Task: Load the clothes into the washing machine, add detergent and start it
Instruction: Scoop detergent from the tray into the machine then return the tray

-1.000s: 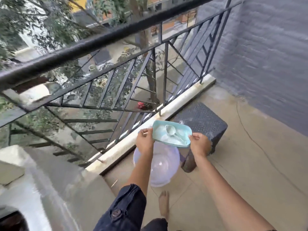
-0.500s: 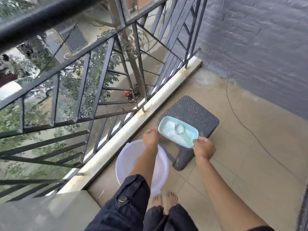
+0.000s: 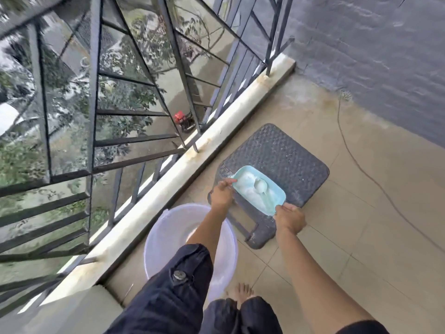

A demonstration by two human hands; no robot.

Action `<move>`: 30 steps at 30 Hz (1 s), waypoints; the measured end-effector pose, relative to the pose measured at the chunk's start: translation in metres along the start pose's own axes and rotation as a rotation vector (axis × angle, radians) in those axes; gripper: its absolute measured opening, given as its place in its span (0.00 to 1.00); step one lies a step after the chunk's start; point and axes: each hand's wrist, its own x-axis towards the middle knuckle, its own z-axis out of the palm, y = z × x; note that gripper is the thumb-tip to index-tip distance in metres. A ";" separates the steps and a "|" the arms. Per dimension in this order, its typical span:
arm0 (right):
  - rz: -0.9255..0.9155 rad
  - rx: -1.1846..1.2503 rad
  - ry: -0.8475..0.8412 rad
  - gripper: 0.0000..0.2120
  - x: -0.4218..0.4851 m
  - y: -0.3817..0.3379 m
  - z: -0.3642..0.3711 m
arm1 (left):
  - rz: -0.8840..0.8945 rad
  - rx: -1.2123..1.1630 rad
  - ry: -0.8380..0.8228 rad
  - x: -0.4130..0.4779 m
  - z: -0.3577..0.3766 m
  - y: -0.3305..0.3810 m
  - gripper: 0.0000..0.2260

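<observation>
A light blue detergent box (image 3: 258, 189) holds white powder and a white scoop (image 3: 260, 186). It sits low over the near corner of a dark woven stool (image 3: 289, 155); whether it touches the stool I cannot tell. My left hand (image 3: 222, 194) holds the box's left rim with a finger stretched along the edge. My right hand (image 3: 290, 218) grips the box's near right corner. The washing machine and clothes are out of sight.
A translucent white bucket (image 3: 168, 227) stands on the tiled floor beside the stool, under my left forearm. A pale concrete kerb (image 3: 192, 160) carries the black metal railing (image 3: 94, 116) on the left. A thin cable (image 3: 361, 165) runs across the floor towards the grey wall (image 3: 373, 56).
Both hands have lowered the detergent box from in front of the railing down onto the stool's near corner. My view has tilted downwards.
</observation>
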 end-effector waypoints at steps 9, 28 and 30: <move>0.009 -0.170 -0.007 0.13 0.008 0.001 0.003 | -0.019 -0.017 -0.011 0.003 0.009 -0.011 0.19; -0.223 -0.119 -0.196 0.12 -0.144 -0.077 -0.068 | 0.080 -0.096 0.142 -0.166 -0.058 0.068 0.07; -0.250 -0.135 -0.240 0.11 -0.163 -0.082 -0.075 | 0.094 -0.050 0.195 -0.186 -0.070 0.072 0.07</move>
